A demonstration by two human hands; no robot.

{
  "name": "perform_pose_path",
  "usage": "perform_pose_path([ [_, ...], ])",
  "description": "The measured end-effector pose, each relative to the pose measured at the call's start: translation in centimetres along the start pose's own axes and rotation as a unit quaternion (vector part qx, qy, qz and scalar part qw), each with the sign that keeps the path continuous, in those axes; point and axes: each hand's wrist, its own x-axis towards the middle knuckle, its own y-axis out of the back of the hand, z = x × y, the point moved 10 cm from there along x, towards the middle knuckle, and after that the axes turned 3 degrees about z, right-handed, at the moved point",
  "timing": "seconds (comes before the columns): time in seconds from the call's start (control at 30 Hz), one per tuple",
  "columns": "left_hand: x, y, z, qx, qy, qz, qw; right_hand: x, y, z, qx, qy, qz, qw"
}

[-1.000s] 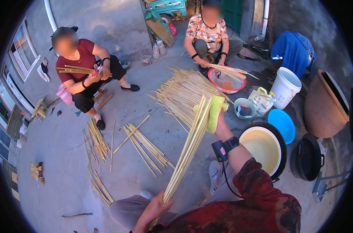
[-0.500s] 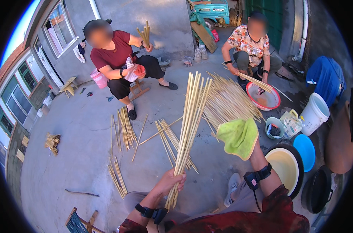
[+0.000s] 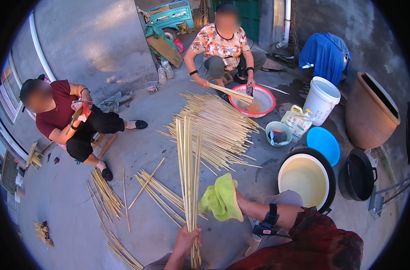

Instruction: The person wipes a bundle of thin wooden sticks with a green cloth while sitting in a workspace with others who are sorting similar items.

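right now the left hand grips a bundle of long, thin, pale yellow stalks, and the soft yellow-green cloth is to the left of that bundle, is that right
Not quite: the soft yellow-green cloth is to the right of the bundle of long, thin, pale yellow stalks, as the head view shows. The left hand does grip that bundle.

No lettering or number can be made out; right of centre, the pale jug [image 3: 295, 124] with a yellow handle carries a coloured label on its side, its print too small to read; just beside it, the white bucket [image 3: 321, 102] shows faint marks, too small to tell whether they are characters; toward the lower right, the black box [image 3: 263, 231] strapped to the wearer's forearm bears a small pinkish patch, likewise illegible.
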Motion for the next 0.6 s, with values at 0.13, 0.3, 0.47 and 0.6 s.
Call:
perform_pose_path([
  [0.13,0.9,-1.0,-0.2,-0.021,-0.004,0.003,1.0,0.3,0.2,0.2,0.07,-0.007,-0.03,0.997],
  [0.3,1.8,-1.0,-0.2,-0.023,0.003,0.014,1.0,0.3,0.9,0.0,0.023,0.027,-0.013,0.999],
  [0.47,2.3,-1.3,-0.6,-0.029,0.015,0.011,0.999,-0.4,0.4,-0.9,-0.027,0.051,-0.038,0.998],
  [0.6,2.7,-1.8,-1.1,-0.031,0.023,0.003,0.999,-0.4,0.4,-0.5,-0.012,0.05,-0.057,0.997],
])
